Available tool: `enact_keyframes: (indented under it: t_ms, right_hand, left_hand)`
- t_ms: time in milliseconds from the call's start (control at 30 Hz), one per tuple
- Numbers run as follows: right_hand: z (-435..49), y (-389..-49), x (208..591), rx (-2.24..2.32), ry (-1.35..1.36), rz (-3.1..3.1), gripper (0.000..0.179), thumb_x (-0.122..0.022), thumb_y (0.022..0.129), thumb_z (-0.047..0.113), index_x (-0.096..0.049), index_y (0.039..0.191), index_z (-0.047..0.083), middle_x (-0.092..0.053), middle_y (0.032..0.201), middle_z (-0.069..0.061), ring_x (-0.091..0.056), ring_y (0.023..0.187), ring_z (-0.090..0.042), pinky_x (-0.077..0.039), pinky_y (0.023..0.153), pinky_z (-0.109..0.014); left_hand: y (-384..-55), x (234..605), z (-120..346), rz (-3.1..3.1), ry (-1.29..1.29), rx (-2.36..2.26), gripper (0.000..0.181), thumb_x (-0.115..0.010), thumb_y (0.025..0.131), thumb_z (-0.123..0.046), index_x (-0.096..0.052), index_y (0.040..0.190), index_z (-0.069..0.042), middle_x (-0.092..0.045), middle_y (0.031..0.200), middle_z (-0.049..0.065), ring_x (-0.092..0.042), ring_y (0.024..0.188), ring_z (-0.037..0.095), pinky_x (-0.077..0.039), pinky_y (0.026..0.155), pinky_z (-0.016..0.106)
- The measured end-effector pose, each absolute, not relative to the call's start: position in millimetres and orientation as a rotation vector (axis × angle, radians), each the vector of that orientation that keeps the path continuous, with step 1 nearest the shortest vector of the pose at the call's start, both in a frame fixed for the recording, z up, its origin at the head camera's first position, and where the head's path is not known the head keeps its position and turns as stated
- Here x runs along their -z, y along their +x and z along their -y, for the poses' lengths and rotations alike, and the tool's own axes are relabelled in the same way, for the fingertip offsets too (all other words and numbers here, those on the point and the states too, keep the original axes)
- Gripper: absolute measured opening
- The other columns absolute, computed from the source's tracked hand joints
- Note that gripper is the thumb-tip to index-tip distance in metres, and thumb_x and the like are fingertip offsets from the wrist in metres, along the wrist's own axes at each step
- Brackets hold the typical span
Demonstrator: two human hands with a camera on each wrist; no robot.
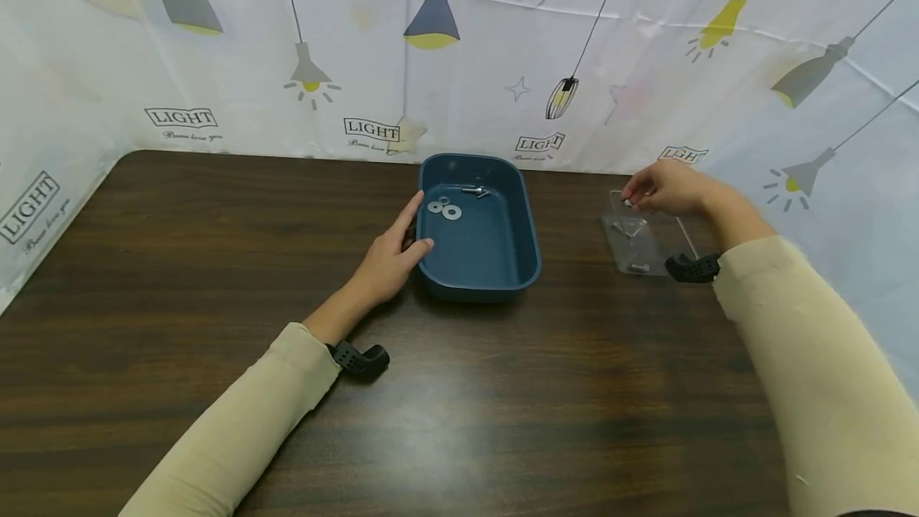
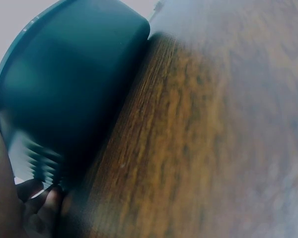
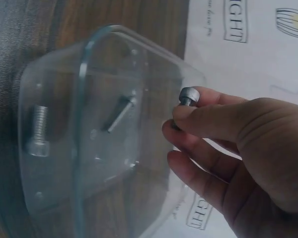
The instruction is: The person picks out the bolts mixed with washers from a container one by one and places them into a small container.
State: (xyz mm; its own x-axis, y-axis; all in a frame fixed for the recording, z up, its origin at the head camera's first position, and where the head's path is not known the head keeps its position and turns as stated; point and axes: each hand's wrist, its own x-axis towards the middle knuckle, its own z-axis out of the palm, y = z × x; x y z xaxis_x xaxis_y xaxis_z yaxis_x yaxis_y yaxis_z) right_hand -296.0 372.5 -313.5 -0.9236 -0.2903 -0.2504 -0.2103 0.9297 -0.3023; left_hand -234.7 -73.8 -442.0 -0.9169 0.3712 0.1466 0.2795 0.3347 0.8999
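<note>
The right hand (image 3: 268, 144) pinches a metal bolt (image 3: 189, 94) between thumb and fingers, just below its wider head, above the clear container (image 3: 80, 148) on the tabletop (image 1: 574, 381). The left hand (image 1: 380, 266) holds the side of the blue bin (image 1: 481, 262), thumb over the rim. Assessment: bolt likely light, rigid and not fragile; its small, round metal form may roll or slip. Recommended hold: the shank directly under the head, which should act as a stop.
</note>
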Motion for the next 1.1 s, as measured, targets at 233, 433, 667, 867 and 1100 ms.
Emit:
enact_keyframes:
  t_ms: [233, 433, 667, 867, 1100]
  right_hand:
    - [-371.5, -299.1, 332.4, 0.337, -0.350, -2.774, 0.026, -0.063, 0.090, -0.003, -0.067, 0.114, -0.009, -0.070, 0.102, -0.024, -0.068, 0.086, -0.029, -0.056, 0.068, -0.036]
    - [-373.6, -303.2, 343.8, 0.329, -0.340, -2.784, 0.028, -0.060, 0.091, -0.003, -0.066, 0.117, -0.011, -0.068, 0.104, -0.026, -0.067, 0.086, -0.029, -0.056, 0.069, -0.040]
    - [-374.4, -305.3, 351.5, 0.307, -0.325, -2.788, 0.025, -0.061, 0.090, -0.003, -0.069, 0.113, -0.006, -0.068, 0.099, -0.021, -0.066, 0.081, -0.026, -0.054, 0.067, -0.039]
    - [-374.5, -301.9, 354.6, 0.304, -0.307, -2.791, 0.025, -0.059, 0.090, -0.003, -0.070, 0.112, -0.005, -0.069, 0.099, -0.020, -0.067, 0.080, -0.026, -0.056, 0.067, -0.039]
    - [-372.7, -299.2, 356.6, 0.339, -0.257, -2.782, 0.025, -0.058, 0.094, 0.000, -0.068, 0.116, -0.005, -0.069, 0.103, -0.021, -0.067, 0.087, -0.028, -0.057, 0.072, -0.040]
  left_hand:
    - [-234.5, 442.5, 73.3, -2.489, 0.629, -1.658, 0.073, -0.050, 0.101, -0.037, -0.012, 0.164, -0.034, -0.032, 0.166, 0.010, -0.048, 0.144, 0.028, -0.043, 0.113, 0.052]
    - [-234.8, 443.2, 73.8, -2.492, 0.623, -1.662, 0.073, -0.050, 0.101, -0.037, -0.012, 0.164, -0.035, -0.033, 0.166, 0.010, -0.048, 0.144, 0.028, -0.043, 0.114, 0.053]
    - [-234.7, 442.3, 74.3, -2.488, 0.632, -1.660, 0.073, -0.050, 0.101, -0.036, -0.012, 0.164, -0.035, -0.033, 0.166, 0.010, -0.048, 0.144, 0.028, -0.044, 0.113, 0.053]
    - [-234.6, 441.8, 74.1, -2.488, 0.626, -1.659, 0.073, -0.050, 0.101, -0.036, -0.011, 0.164, -0.035, -0.033, 0.166, 0.010, -0.048, 0.144, 0.028, -0.044, 0.113, 0.052]
    - [-233.9, 439.7, 73.3, -2.491, 0.616, -1.660, 0.073, -0.050, 0.102, -0.031, -0.012, 0.164, -0.034, -0.032, 0.165, 0.011, -0.047, 0.144, 0.029, -0.043, 0.114, 0.052]
